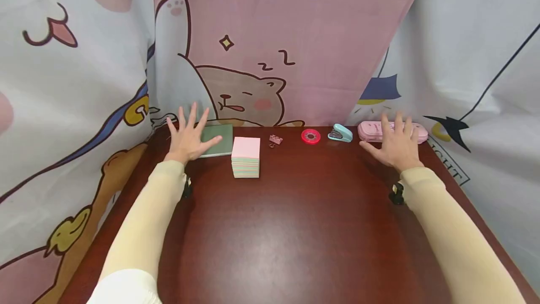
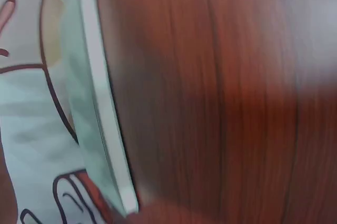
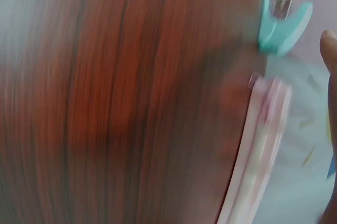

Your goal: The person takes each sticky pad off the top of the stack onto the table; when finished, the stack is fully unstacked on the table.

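Note:
My left hand (image 1: 186,137), fingers spread and straight, overlaps the left part of a green notebook (image 1: 219,139) at the back left of the table. The notebook's pale page edge (image 2: 108,113) shows in the left wrist view. On the right, my right hand (image 1: 396,144) is spread out in front of a pink pencil case (image 1: 371,130), hiding its middle. Neither hand holds anything. In the right wrist view a thumb (image 3: 330,50) shows at the right edge, near the pencil case (image 3: 258,150) and a mint-green stapler (image 3: 281,29).
Right of the notebook stands a tall stack of coloured note paper (image 1: 246,158). Along the back edge lie a pink binder clip (image 1: 275,140), a red ring-shaped item (image 1: 311,136) and the stapler (image 1: 340,133). Printed cloth curtains (image 1: 329,36) enclose the dark wooden table (image 1: 291,229).

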Motion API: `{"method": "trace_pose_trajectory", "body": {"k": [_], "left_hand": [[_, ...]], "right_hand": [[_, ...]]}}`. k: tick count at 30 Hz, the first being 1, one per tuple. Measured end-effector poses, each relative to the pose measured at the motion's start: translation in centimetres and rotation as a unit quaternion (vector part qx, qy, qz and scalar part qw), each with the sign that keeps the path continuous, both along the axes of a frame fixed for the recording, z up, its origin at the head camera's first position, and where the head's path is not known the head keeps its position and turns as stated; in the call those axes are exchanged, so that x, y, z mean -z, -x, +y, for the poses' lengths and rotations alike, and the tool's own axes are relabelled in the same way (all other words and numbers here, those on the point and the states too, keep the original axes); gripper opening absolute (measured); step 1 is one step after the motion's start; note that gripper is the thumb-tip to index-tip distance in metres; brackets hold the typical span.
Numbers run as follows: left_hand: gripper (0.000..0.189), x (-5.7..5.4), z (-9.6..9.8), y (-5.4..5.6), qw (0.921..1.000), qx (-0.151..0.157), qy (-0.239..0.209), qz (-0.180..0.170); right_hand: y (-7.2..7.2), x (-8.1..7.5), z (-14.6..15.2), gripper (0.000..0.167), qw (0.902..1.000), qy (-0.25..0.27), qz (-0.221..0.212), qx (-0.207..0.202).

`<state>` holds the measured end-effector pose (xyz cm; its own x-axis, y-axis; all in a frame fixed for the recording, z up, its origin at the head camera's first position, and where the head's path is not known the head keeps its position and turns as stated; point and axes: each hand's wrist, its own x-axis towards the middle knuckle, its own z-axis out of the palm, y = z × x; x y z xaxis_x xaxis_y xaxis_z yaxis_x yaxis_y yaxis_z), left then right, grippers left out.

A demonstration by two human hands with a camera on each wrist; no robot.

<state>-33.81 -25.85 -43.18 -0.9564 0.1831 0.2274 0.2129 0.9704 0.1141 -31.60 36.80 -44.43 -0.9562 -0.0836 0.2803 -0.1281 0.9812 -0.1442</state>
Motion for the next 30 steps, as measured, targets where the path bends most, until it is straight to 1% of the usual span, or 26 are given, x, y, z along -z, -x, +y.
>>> {"method": "trace_pose_trajectory", "body": {"k": [1,3,4,5,7,8,9,11,13,15,17,19,22,24,27,28,30], "left_hand": [[0.103,0.1,0.2,-0.3,0.9992,0.013,-0.037,-0.008],[0.096,0.1,0.7,-0.9,0.9923,0.036,-0.116,-0.026],[0.092,0.2,1.1,-1.1,0.9866,0.051,-0.151,-0.035],[0.087,0.2,1.6,-1.3,0.9785,0.066,-0.190,-0.045],[0.075,0.1,2.7,-1.8,0.9570,0.098,-0.266,-0.063],[0.071,0.1,3.3,-2.0,0.9466,0.112,-0.294,-0.069],[0.066,0.2,3.8,-2.2,0.9347,0.127,-0.322,-0.079],[0.059,0.4,4.8,-2.4,0.9081,0.157,-0.376,-0.097],[0.054,0.6,5.6,-2.7,0.8868,0.176,-0.411,-0.116],[0.053,0.9,6.1,-2.8,0.8698,0.188,-0.437,-0.132],[0.053,1.0,6.5,-3.0,0.8616,0.194,-0.447,-0.141],[0.053,1.3,6.8,-3.1,0.8569,0.196,-0.454,-0.145],[0.052,1.6,6.9,-3.3,0.8555,0.205,-0.453,-0.145],[0.052,1.7,6.8,-3.4,0.8545,0.212,-0.452,-0.145],[0.053,1.8,6.8,-3.4,0.8476,0.221,-0.458,-0.151],[0.054,1.8,6.7,-3.4,0.8445,0.224,-0.462,-0.154],[0.058,1.9,6.6,-3.4,0.8411,0.228,-0.464,-0.160]], "right_hand": [[0.0,0.1,-0.7,0.113,0.9997,0.016,-0.001,-0.019],[0.1,0.1,-2.5,0.105,0.9970,0.049,-0.006,-0.060],[0.2,0.1,-3.6,0.101,0.9946,0.064,-0.009,-0.082],[0.2,0.0,-4.9,0.097,0.9918,0.074,-0.012,-0.104],[0.2,-0.2,-7.6,0.091,0.9850,0.092,-0.018,-0.145],[0.2,-0.4,-9.1,0.088,0.9807,0.099,-0.020,-0.168],[0.1,-0.6,-10.7,0.085,0.9756,0.107,-0.022,-0.191],[0.0,-1.0,-14.0,0.080,0.9647,0.117,-0.026,-0.235],[-0.2,-1.6,-17.2,0.077,0.9533,0.123,-0.031,-0.274],[-0.5,-2.2,-20.3,0.076,0.9430,0.126,-0.044,-0.305],[-0.7,-2.7,-23.0,0.078,0.9348,0.124,-0.056,-0.328],[-0.8,-3.0,-25.3,0.080,0.9276,0.121,-0.071,-0.346],[-0.8,-2.9,-28.0,0.080,0.9181,0.113,-0.082,-0.371],[-0.7,-2.8,-29.1,0.080,0.9157,0.105,-0.090,-0.377],[-0.5,-2.5,-30.2,0.081,0.9132,0.101,-0.096,-0.383],[-0.5,-2.4,-30.3,0.082,0.9138,0.100,-0.099,-0.381],[-0.5,-2.4,-30.4,0.084,0.9147,0.103,-0.105,-0.377]]}}
